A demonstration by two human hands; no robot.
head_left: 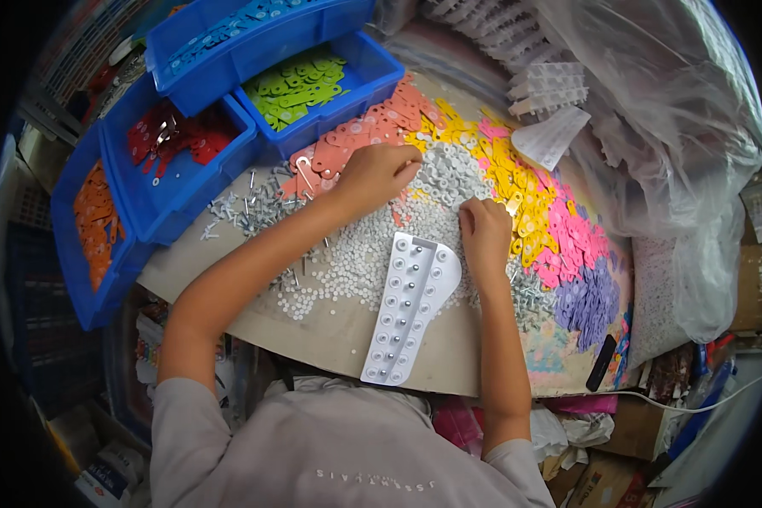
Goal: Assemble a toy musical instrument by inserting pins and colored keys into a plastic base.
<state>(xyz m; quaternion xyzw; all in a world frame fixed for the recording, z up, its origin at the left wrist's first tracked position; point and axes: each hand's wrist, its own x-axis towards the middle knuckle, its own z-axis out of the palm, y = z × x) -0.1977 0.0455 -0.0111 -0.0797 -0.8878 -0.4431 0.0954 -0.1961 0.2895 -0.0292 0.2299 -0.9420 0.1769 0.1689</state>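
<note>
My left hand (379, 176) is closed, its fingertips bent together over the upper edge of the white pile, beside salmon-coloured flat tabs (356, 140). My right hand (486, 233) is curled closed at the right side of that pile, near yellow tabs (529, 216). Anything in either hand's fingers is too small or hidden to make out. Below and between the hands lies a white moulded tray (450, 269) with round cups along both sides and a row of shiny metal heads down its middle channel. Small white rings (457, 173) and white discs (356, 262) surround it.
Blue bins (313, 123) at the far left hold green, red, orange and blue tabs. Metal pins (250, 199) lie left; pink (576, 241) and purple tabs (586, 300) lie right. A black bar-shaped object (601, 362) rests at the right edge. Clear plastic sheeting (669, 110) hangs behind.
</note>
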